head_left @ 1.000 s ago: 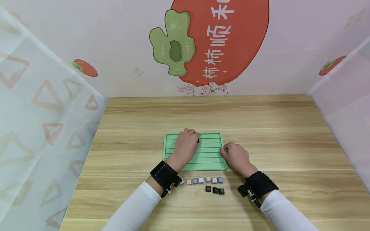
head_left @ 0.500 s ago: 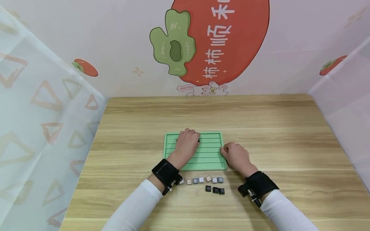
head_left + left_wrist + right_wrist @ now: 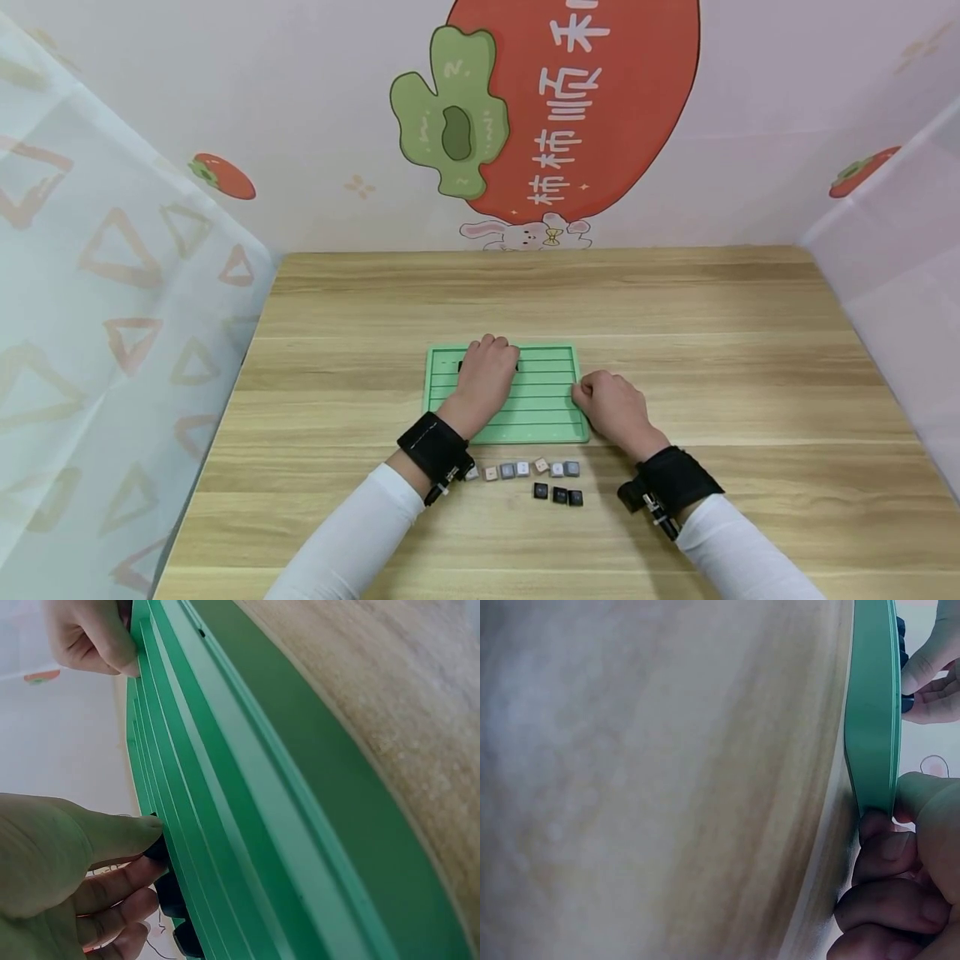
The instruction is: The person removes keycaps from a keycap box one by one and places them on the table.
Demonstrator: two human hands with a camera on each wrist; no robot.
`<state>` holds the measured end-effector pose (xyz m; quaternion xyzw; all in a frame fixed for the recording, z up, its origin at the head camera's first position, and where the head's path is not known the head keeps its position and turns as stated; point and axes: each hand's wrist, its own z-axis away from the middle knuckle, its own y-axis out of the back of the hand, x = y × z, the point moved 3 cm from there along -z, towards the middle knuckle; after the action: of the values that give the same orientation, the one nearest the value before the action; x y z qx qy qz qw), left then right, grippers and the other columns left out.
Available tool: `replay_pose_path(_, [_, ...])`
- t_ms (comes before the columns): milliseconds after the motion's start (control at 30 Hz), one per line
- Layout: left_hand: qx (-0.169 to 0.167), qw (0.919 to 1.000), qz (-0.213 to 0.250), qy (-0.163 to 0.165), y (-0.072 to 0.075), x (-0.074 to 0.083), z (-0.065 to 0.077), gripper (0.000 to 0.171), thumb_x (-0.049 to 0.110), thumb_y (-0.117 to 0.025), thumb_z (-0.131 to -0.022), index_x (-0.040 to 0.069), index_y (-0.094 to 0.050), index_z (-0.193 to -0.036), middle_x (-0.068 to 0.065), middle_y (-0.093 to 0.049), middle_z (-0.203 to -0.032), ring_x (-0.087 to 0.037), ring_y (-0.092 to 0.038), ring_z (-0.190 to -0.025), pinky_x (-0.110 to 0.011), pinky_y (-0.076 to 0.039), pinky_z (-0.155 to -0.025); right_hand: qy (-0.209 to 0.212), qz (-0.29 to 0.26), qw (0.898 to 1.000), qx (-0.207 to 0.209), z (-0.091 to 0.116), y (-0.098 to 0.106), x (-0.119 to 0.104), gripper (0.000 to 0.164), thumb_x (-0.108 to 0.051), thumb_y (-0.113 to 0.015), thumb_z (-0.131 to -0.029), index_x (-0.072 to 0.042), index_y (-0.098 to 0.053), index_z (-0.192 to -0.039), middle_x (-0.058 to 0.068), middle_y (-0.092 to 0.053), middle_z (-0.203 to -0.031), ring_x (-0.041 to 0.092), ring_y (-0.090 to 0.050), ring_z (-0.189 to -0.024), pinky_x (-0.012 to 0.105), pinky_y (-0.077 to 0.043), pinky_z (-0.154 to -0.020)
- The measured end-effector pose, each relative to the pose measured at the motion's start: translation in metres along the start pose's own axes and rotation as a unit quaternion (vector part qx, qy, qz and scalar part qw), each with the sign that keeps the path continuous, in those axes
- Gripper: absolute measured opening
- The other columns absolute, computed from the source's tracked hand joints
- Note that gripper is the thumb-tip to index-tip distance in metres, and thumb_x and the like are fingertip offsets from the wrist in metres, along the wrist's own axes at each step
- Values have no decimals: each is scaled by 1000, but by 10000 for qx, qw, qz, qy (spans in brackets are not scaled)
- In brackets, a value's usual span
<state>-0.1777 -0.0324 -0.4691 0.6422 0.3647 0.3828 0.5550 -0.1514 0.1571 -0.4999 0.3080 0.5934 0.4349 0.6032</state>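
A green ridged tray (image 3: 543, 412) lies on the wooden table. Over its upper rows, my left hand (image 3: 489, 371) pinches a black keycap (image 3: 157, 846) between thumb and fingers, down at one of the slots. Beside it in the left wrist view stand more black keycaps (image 3: 171, 896) in a row on the tray, partly hidden by my fingers. My right hand (image 3: 613, 407) grips the tray's right edge, its thumb on top and curled fingers at the side in the right wrist view.
In front of the tray lies a row of white, grey and beige keycaps (image 3: 522, 469), partly behind the left wrist strap (image 3: 435, 450). Nearer still are three black keycaps (image 3: 559, 495). A printed cloth wall (image 3: 322, 125) stands behind the table.
My left hand has shifted very slightly right and its wrist has turned a little, uncovering a black piece on the tray to its left. The right hand and the tray stay put.
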Motion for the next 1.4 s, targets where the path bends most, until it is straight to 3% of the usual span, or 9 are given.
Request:
replay_pose_path(567, [108, 9999, -101, -41, 1, -4, 0, 17, 3, -58, -87, 15, -70, -89, -1, -64, -81, -19, -52, -72, -30, -40, -62, 21, -28, 10000, -14, 0, 1, -1, 46, -28, -51, -92, -16, -34, -51, -6, -25, -49, 12, -29, -43, 27, -21, -43])
replay_pose_path(867, [157, 9999, 41, -4, 8, -4, 2, 9, 14, -62, -88, 14, -70, -90, -1, -65, -84, -18, -51, -73, -31, -39, -62, 5, -30, 10000, -24, 0, 1, -1, 46, -27, -51, -92, -16, -35, -51, -6, -26, -48, 12, -30, -42, 27, -21, -43])
replay_pose_path(1133, [309, 9993, 130, -135, 14, 0, 11, 11, 20, -66, -85, 14, -72, -92, -1, -65, -83, -18, -52, -73, -30, -40, -63, 129, -49, 9999, 46, 1, 2, -2, 46, -27, -52, -92, -17, -33, -51, -6, -24, -48, 12, -27, -42, 26, -20, -42])
replay_pose_path(1400, [256, 9996, 56, -105, 16, 3, 22, 12, 24, -69, -83, 17, -72, -92, 0, -66, -87, -19, -55, -77, -31, -43, -65, 164, -44, 9998, 78, 3, 2, -2, 46, -26, -52, -92, -17, -32, -52, -7, -23, -48, 11, -27, -43, 26, -20, -43])
